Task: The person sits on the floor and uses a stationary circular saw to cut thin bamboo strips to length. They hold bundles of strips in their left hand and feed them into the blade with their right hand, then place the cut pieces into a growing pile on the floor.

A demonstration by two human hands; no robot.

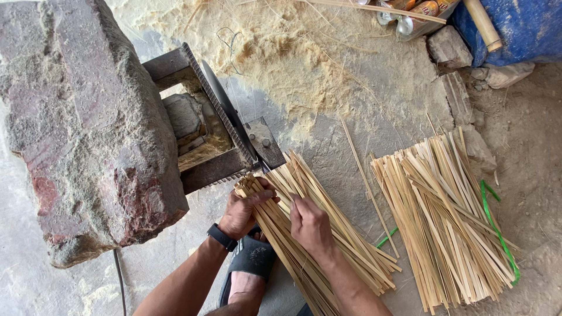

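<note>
Bamboo strips (304, 228) grasped by left hand (243, 210), right hand (310, 225) pressing flat; better kept even near saw blade (225, 108).

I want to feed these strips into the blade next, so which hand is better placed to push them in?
Probably the left hand: it grips the bundle of bamboo strips at the end nearest the saw blade. The right hand rests farther back.

Top edge, right of centre: small tray (422, 23) holding shiny packets, orange-labelled containers (426, 8).
</note>
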